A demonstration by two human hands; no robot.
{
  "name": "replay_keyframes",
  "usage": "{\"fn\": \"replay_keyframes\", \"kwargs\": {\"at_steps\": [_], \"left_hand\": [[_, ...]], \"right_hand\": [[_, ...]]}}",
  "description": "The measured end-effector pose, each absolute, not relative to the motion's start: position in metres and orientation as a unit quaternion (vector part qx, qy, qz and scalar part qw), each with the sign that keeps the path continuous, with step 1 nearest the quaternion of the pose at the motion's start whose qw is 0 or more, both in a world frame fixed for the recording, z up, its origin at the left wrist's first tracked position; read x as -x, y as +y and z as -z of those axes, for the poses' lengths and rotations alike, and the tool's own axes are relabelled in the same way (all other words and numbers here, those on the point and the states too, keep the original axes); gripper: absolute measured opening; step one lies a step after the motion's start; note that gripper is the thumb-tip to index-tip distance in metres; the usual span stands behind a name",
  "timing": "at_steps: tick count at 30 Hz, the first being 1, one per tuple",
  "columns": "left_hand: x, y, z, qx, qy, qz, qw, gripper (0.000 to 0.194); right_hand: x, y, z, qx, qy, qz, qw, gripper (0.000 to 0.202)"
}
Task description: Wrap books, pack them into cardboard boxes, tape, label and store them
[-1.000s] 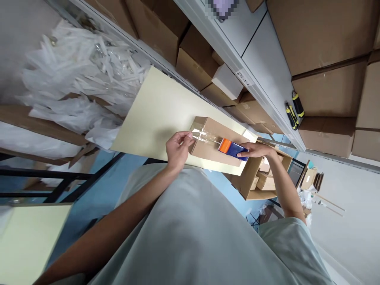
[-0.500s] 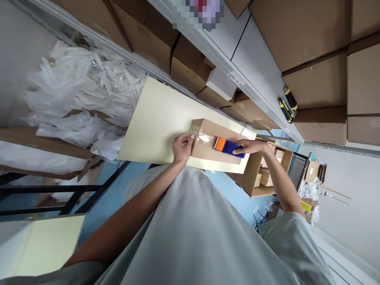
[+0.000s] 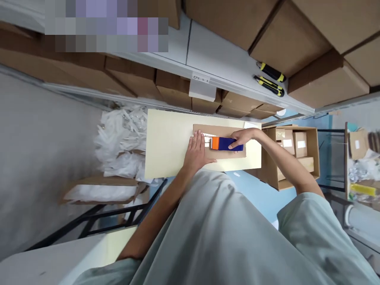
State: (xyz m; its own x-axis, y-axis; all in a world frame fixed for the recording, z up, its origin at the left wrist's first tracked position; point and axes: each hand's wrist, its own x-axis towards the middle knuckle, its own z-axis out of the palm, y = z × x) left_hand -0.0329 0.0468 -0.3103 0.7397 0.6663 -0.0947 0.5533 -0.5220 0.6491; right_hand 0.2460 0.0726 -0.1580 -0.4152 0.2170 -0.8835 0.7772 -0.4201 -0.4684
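A long brown cardboard box (image 3: pixel 219 130) lies on a pale yellow board (image 3: pixel 166 144). Clear shiny tape shows on its left part. My left hand (image 3: pixel 196 153) rests flat on the box's left end, fingers stretched out and thumb pointing right. My right hand (image 3: pixel 242 138) grips a dark blue tape dispenser (image 3: pixel 224 143) with an orange front, held over the middle of the box. The dispenser's toothed front edge faces my left hand.
Behind the board stands a shelf (image 3: pixel 219 59) with cardboard boxes and two yellow-black cutters (image 3: pixel 270 85). An open carton (image 3: pixel 314 158) holding smaller boxes is at the right. White plastic bags (image 3: pixel 121 138) lie at the left.
My left hand has moved from the box's left end face onto its top and flattened. The dispenser is still in my right hand. The view has turned, and the box now appears level.
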Motion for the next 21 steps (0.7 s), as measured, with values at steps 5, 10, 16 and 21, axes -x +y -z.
{"fn": "replay_keyframes", "kwargs": {"at_steps": [5,10,16,21], "left_hand": [[0.037,0.05,0.316,-0.878,0.349,-0.065,0.322,0.147],[0.037,0.054,0.315,-0.876,0.346,-0.044,0.333,0.153],[0.031,0.055,0.313,-0.882,0.354,-0.03,0.309,0.153],[0.028,0.055,0.311,-0.88,0.366,-0.001,0.301,0.151]], "right_hand": [[-0.284,0.055,0.138,-0.515,0.479,0.676,0.22,0.076],[-0.366,0.008,0.098,-0.539,0.429,0.679,0.255,0.068],[-0.439,-0.032,0.113,-0.571,0.384,0.689,0.228,0.06],[-0.444,-0.031,0.177,-0.565,0.432,0.655,0.256,0.059]]}}
